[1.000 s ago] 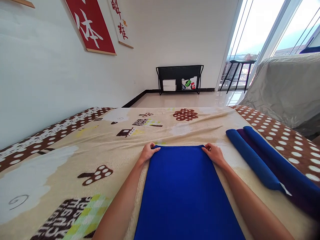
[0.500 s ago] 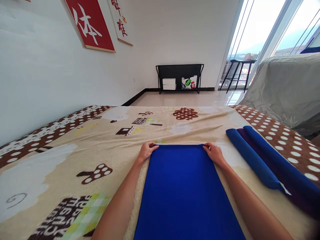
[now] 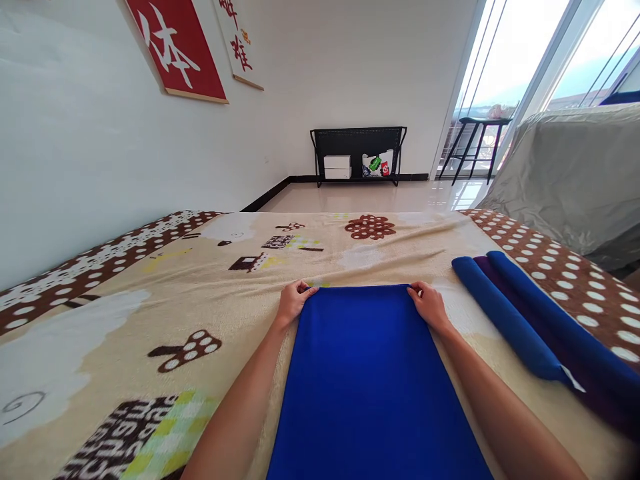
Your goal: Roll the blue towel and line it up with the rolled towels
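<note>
A blue towel (image 3: 370, 380) lies flat on a patterned beige blanket (image 3: 200, 300), stretching from the frame's lower edge away from me. My left hand (image 3: 294, 301) pinches its far left corner with curled fingers. My right hand (image 3: 430, 305) pinches the far right corner the same way. Both forearms run along the towel's long edges.
Three rolled towels (image 3: 525, 320), two blue and one dark purple, lie side by side on the blanket at the right. Behind them stands something under a grey cover (image 3: 570, 173). A black rack (image 3: 358, 155) with boxes stands against the far wall. A stool (image 3: 475, 143) is near the window.
Both hands have slid a little farther away from me with the towel's far edge. The view has shifted slightly.
</note>
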`<state>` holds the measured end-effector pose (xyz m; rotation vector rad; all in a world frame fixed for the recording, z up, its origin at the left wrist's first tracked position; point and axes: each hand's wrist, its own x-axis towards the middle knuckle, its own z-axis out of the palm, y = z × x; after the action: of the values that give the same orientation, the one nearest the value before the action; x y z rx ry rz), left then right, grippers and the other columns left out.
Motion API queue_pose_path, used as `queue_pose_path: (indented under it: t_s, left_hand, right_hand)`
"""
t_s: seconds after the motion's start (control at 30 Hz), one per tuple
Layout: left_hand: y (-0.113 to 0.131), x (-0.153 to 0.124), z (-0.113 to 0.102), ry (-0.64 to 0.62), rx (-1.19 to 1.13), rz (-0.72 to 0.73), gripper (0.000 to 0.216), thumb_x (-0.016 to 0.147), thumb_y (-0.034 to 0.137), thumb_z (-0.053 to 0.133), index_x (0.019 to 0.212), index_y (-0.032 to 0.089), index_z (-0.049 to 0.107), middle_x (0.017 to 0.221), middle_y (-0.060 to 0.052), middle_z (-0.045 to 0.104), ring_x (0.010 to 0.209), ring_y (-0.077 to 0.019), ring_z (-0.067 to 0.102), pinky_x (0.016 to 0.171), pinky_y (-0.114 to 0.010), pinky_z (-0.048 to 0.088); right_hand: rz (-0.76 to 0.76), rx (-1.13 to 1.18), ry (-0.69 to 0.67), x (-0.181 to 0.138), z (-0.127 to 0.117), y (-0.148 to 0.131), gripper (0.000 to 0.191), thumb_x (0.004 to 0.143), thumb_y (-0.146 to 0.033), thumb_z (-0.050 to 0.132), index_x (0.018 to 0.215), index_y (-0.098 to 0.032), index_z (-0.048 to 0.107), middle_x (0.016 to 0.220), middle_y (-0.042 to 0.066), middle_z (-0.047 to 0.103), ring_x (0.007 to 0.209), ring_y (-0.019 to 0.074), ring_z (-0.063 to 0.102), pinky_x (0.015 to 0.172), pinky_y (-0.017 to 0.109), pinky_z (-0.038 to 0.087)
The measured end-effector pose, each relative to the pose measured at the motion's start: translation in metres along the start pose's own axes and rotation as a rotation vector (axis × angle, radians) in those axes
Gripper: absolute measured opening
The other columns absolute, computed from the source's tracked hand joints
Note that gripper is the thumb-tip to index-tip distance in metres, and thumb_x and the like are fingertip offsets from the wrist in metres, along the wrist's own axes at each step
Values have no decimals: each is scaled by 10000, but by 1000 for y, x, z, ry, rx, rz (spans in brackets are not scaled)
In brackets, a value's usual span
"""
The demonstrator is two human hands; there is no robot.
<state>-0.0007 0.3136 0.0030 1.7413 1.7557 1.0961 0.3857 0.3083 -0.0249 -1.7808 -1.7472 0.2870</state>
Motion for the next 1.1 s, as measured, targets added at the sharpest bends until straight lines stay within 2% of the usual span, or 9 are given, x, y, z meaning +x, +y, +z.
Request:
queue_pose_path:
  t_s: [0.13,0.27,0.37,0.47,0.53,0.6,0.73,0.87,1.1]
  left_hand:
    - [13,-7,-3,59,174,45,231,787,429,681,834,207,638,680,6,608,705,-187,589,725,-304,452]
    - [48,-21,-13,88,297,168,326,873,324,599,1167,185,606,1129,-123,664,1141,-289,577,1022,-430,404]
    - [77,-38,2,-96,333,362,415,941,332,504,1337,215,548,1398,-99,577,1335,-247,485,1141,-393,330]
    - [88,-56,35,-299,378,478,489,968,372,457,1439,245,484,1525,-51,485,1419,-203,418,1179,-355,303]
    - [84,-63,53,-350,429,460,519,981,404,424,1471,233,450,1557,-61,441,1447,-212,382,1197,-391,280]
    - [73,-65,58,-341,483,398,536,1000,437,375,1491,228,424,1577,-74,401,1470,-224,346,1212,-437,243]
    - [50,-58,40,-278,568,257,543,1008,487,336,1498,268,414,1597,-65,358,1492,-229,298,1226,-478,179]
    - [37,-55,20,-228,620,142,566,1002,516,332,1505,268,404,1604,-79,338,1504,-253,269,1221,-515,163]
    - [34,-55,16,-225,646,111,586,1003,534,308,1519,266,380,1618,-72,304,1509,-240,255,1222,-505,158]
  right_hand:
    - [-24,-14,70,-3,-10,-5,286,914,-409,483,944,-194,669,915,81,681,909,232,611,866,365,447]
    - [-84,-27,174,-12,-32,-28,431,939,-467,440,1134,-138,640,1181,184,627,1168,324,528,1036,488,367]
    - [-296,-12,58,-27,-32,-60,437,977,-457,412,1290,-209,591,1328,110,606,1283,259,496,1112,412,342]
    - [-493,-18,-139,-44,-11,-86,452,985,-451,427,1394,-290,535,1459,17,539,1364,184,464,1143,337,339]
    - [-517,-44,-214,-52,5,-90,492,991,-478,409,1432,-282,506,1528,19,461,1425,189,401,1173,367,313]
    - [-473,-80,-241,-52,13,-82,530,1006,-507,354,1458,-260,479,1548,39,428,1454,201,360,1199,415,274]
    - [-344,-151,-238,-42,11,-53,591,1006,-570,303,1491,-257,433,1561,52,404,1479,205,313,1234,457,187]
    - [-246,-197,-222,-36,4,-32,622,1004,-590,276,1505,-245,407,1560,65,405,1490,211,287,1236,473,168]
    - [-213,-214,-229,-35,4,-26,638,999,-603,276,1502,-233,405,1570,59,388,1497,201,269,1239,466,158]
